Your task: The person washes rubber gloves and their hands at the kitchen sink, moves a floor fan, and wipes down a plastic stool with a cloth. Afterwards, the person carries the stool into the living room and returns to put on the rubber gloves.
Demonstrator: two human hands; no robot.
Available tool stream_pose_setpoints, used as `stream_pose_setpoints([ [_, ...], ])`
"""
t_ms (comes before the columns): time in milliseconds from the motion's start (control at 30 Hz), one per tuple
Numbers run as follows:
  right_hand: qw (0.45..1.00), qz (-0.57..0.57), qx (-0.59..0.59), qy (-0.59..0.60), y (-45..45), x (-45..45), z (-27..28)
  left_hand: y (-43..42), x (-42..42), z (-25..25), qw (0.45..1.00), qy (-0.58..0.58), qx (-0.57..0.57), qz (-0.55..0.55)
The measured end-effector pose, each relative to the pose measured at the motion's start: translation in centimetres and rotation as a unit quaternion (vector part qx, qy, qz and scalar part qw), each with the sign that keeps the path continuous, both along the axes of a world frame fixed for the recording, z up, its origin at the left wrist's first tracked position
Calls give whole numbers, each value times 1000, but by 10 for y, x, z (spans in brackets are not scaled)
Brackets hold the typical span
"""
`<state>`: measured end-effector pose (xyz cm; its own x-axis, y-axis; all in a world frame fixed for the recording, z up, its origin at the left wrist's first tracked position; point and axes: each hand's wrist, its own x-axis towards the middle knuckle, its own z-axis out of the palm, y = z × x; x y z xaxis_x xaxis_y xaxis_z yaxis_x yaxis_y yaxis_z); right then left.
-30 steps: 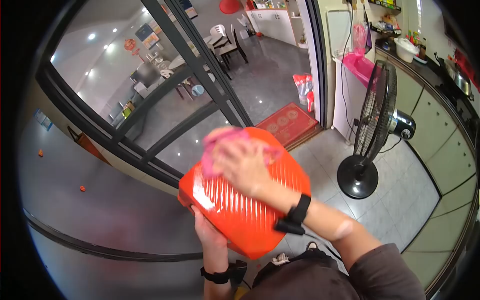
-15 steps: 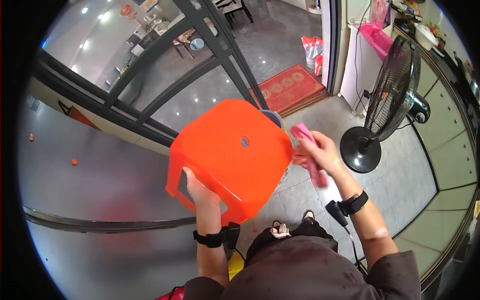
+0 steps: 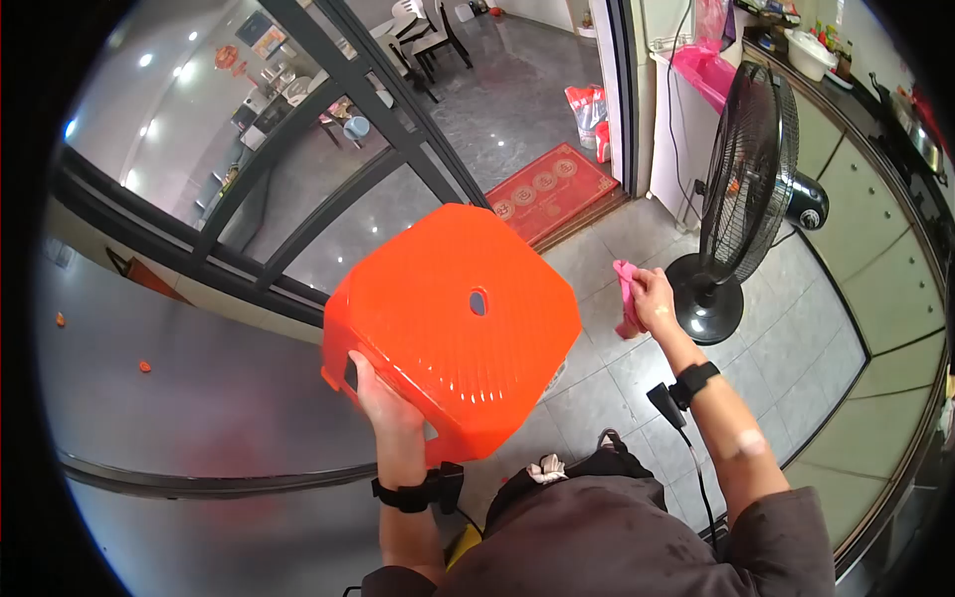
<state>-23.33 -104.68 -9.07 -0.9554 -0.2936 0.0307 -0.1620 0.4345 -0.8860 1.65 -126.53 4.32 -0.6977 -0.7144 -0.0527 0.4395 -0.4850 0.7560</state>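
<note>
An orange plastic stool (image 3: 428, 298) is held up in front of me, its seat with an oval hole facing the camera. My left hand (image 3: 386, 398) grips its near left side, thumb on the rim and the other fingers hidden behind the side. To the right of the stool, apart from it, my right hand (image 3: 652, 298) is closed on a pink cloth (image 3: 628, 289). The cloth hangs bunched below and left of the fingers.
A black pedestal fan (image 3: 751, 179) stands to the right, by pale green cabinets (image 3: 846, 239). Behind the stool is a dark-framed glass door (image 3: 328, 109) with a red mat (image 3: 552, 189) at the doorway. A large grey metallic surface (image 3: 199, 398) fills the left.
My right hand with the pink cloth has moved away from the stool's right edge, to the right. The stool has shifted slightly left and down in view, and the camera has turned slightly.
</note>
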Motion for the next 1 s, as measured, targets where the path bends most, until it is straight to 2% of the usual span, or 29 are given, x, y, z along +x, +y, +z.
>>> stream_pose_setpoints([
  [33, 1000, -4, -2, -4, 6, 8, 24, -1, -2, -4, 1000, -10, 2, 10],
  [100, 967, 128, -161, -149, 9, 28, 72, 6, -10, -9, 1000, -14, 8, 1],
  [133, 970, 173, -164, 37, 6, 38, 72, 11, -14, -13, 1000, -13, 14, -3],
  [167, 938, 214, -160, 221, 4, 54, 71, 15, -18, -13, 1000, -13, 17, -6],
  [233, 886, 264, 0, 381, 1, 92, 96, 23, -25, -10, 997, 12, 27, -65],
  [267, 885, 263, 2, 383, -1, 88, 88, 30, -30, -8, 997, 15, 27, -65],
  [333, 904, 170, 16, 392, -8, 65, 65, 44, -40, -5, 996, 26, 57, -68],
  [367, 927, 149, -49, 342, -8, 49, 73, 46, -39, -7, 996, 21, 57, -69],
  [433, 971, 66, 8, 228, -14, 20, 29, 49, -44, -17, 994, 7, 69, -83],
  [467, 971, 63, 8, 231, -12, 21, 26, 51, -48, -20, 996, 2, 55, -75],
  [533, 980, 51, 118, 151, -12, 32, 17, 52, -51, -29, 997, -14, 55, -59],
  [633, 970, 118, 68, 200, 2, 90, 33, 58, -61, -38, 998, -50, 44, 3],
  [667, 955, 175, -28, 239, -1, 106, 28, 53, -62, -54, 996, -71, 62, 10],
  [700, 932, 204, -97, 284, -2, 124, 52, 53, -65, -62, 993, -91, 80, 14],
  [733, 927, 257, -63, 266, 3, 136, 81, 67, -72, -53, 988, -132, 43, 72],
  [767, 894, 272, -161, 317, -7, 139, 92, 61, -71, -60, 988, -129, 43, 71],
  [800, 881, 275, -125, 364, -14, 132, 96, 55, -68, -71, 988, -58, 69, -126],
  [833, 865, 278, -88, 409, -21, 122, 101, 51, -66, -84, 944, 15, 93, -317],
  [867, 868, 232, -77, 432, -36, 109, 103, 76, -71, -66, 991, -23, -15, -130],
  [900, 867, 185, -67, 457, -48, 90, 106, 87, -78, -59, 991, -17, -14, -132],
  [967, 891, 186, -87, 406, -56, 49, 121, 97, -88, -54, 988, -145, 39, -42],
  [1000, 901, 161, -70, 397, -60, 32, 118, 97, -89, -57, 987, -148, 34, -60],
])
